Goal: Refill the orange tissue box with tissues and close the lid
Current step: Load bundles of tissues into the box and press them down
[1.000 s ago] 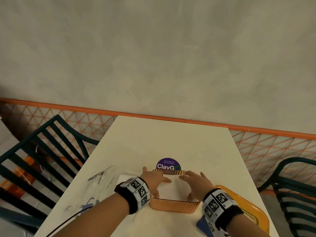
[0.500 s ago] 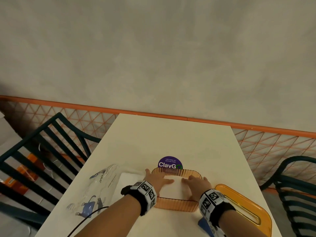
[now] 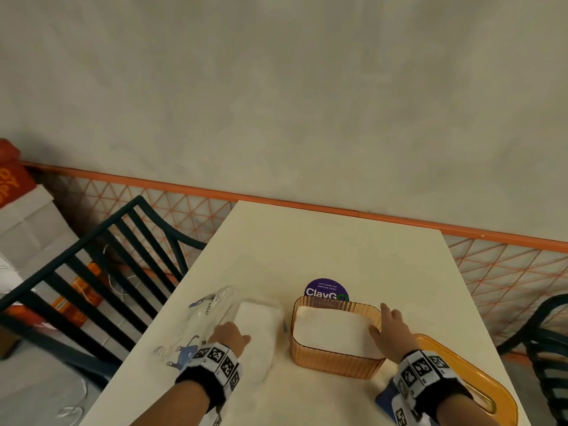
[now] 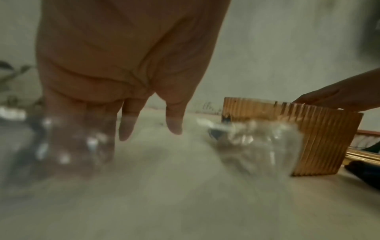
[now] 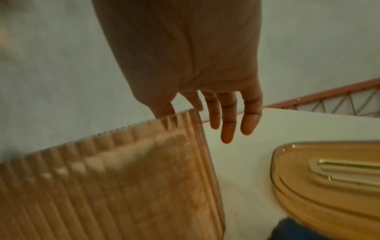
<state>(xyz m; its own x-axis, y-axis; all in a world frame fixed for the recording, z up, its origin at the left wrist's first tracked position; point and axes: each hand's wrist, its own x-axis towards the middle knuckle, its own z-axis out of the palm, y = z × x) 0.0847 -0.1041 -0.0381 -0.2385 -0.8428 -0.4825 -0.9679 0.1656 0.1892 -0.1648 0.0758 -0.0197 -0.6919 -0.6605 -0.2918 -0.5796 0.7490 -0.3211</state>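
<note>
The ribbed orange tissue box (image 3: 335, 362) stands lidless on the cream table (image 3: 307, 250), with a white tissue stack (image 3: 332, 332) inside it. Its orange lid (image 3: 470, 376) lies flat to the right. A second white tissue pack (image 3: 261, 321) in crumpled clear wrap (image 3: 209, 312) lies left of the box. My left hand (image 3: 232, 333) rests on that pack, fingers (image 4: 173, 123) straight, some seen through the wrap (image 4: 252, 141). My right hand (image 3: 388, 329) is at the box's right rim (image 5: 185, 118): thumb behind the wall, fingers (image 5: 227, 129) hanging straight outside it.
A round purple sticker (image 3: 326, 291) lies on the table behind the box. Dark green chairs stand at the left (image 3: 92, 272) and the right (image 3: 550, 348). An orange mesh railing (image 3: 307, 207) runs behind the table. A dark blue item (image 3: 385, 398) lies under my right wrist.
My left hand has left the box and moved left onto the wrapped tissue pack. My right hand has slid from the tissue stack to the box's right rim.
</note>
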